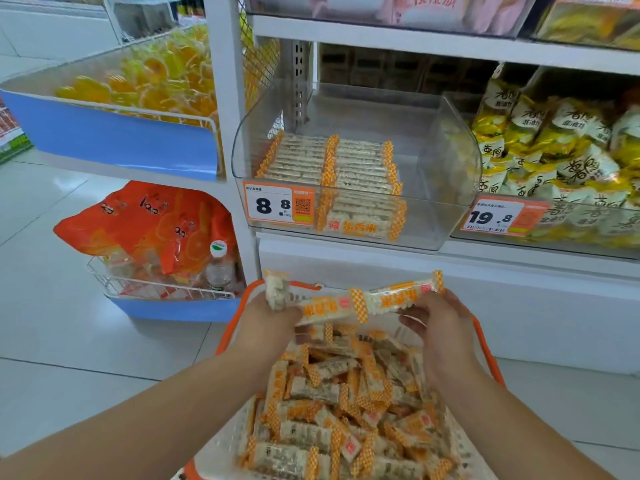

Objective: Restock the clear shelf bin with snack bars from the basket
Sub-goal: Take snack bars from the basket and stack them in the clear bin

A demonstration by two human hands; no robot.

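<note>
Both forearms reach forward over the basket (485, 355). The left hand (266, 320) clenches several snack bars (360, 303) at one end; the right hand (440, 323), fingers curled, grips the other end. The bars are long, in crinkled clear wrappers with orange checked seams. At 12 o'clock, the clear shelf bin (446, 161), smooth rigid plastic, holds neat rows.

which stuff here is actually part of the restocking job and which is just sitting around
Part of the job:
- clear shelf bin, partly filled with stacked bars
- basket of loose snack bars
- joined bars held by left hand and right hand

Just sitting around:
- orange bags in the wire rack
- water bottle
- yellow snack packs next bin
- orange-slice sweets
</note>
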